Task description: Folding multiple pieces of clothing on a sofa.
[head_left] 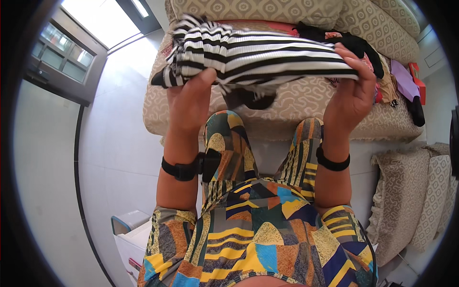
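A black-and-white striped knit garment [282, 53] is stretched sideways in the air between my two hands, above the front of a patterned sofa seat. My left hand [191, 98] grips its bunched, gathered end, thumb on top. At the other end, my right hand [354, 86] pinches the narrower edge between thumb and fingers. Below the garment's middle, a dark item [251, 98] shows on the sofa's edge, partly covered, and I cannot make out its kind. The stripes at the left end are slightly smeared by motion.
The beige sofa [296, 103] spans the far side. Black and coloured clothes [358, 48] lie heaped on its right, beside a lilac item [401, 79] and a red box [417, 83]. Another covered seat [401, 191] stands at right, a white cabinet [129, 239] at lower left, a door [67, 55] at upper left.
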`<control>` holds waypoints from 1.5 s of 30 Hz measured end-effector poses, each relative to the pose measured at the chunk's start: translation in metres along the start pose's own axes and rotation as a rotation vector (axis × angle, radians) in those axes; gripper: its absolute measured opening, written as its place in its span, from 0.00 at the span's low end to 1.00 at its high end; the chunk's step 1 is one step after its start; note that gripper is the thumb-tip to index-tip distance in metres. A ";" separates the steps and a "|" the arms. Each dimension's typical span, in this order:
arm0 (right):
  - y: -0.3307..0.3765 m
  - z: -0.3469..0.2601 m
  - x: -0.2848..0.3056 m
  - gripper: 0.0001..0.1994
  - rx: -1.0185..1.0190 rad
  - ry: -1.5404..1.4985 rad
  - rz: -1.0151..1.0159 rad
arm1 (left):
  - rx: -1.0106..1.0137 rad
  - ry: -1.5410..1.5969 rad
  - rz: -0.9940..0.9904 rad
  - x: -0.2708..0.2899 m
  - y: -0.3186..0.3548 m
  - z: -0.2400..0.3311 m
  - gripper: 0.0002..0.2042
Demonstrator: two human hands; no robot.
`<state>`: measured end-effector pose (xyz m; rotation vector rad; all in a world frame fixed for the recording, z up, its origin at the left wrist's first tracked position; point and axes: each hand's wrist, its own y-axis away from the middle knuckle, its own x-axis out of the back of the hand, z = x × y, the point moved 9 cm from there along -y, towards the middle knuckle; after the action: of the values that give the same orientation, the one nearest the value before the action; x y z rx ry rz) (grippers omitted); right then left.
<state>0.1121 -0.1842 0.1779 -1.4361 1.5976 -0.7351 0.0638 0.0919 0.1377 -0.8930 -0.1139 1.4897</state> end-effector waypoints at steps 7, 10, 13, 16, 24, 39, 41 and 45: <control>0.078 0.050 0.005 0.11 -0.393 0.188 -0.360 | 0.495 0.061 0.523 0.067 0.074 -0.085 0.14; 0.151 0.081 0.027 0.12 -0.721 0.360 -0.551 | 0.717 0.163 0.636 0.086 0.141 -0.128 0.13; 0.186 0.082 0.036 0.12 -0.893 0.436 -0.694 | 0.817 0.194 0.784 0.089 0.184 -0.140 0.10; 0.178 0.066 0.031 0.11 -0.880 0.394 -0.776 | 0.819 0.132 0.728 0.087 0.192 -0.125 0.12; 0.156 0.054 0.033 0.09 -1.137 0.065 -0.796 | 0.977 0.091 0.438 0.063 0.189 -0.090 0.15; 0.167 0.143 -0.042 0.33 -0.328 0.609 -0.805 | 0.233 -1.311 -0.017 0.068 0.106 -0.131 0.14; 0.187 0.137 -0.062 0.36 -0.307 0.691 -0.947 | 0.166 -1.325 -0.033 0.059 0.105 -0.127 0.13; 0.214 0.149 -0.078 0.42 -0.354 0.905 -1.194 | 0.146 -1.259 0.046 0.065 0.105 -0.120 0.08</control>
<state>0.1381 -0.0551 -0.0608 -2.5614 1.3405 -2.0796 0.0577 0.0788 -0.0340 0.2697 -0.8851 1.8727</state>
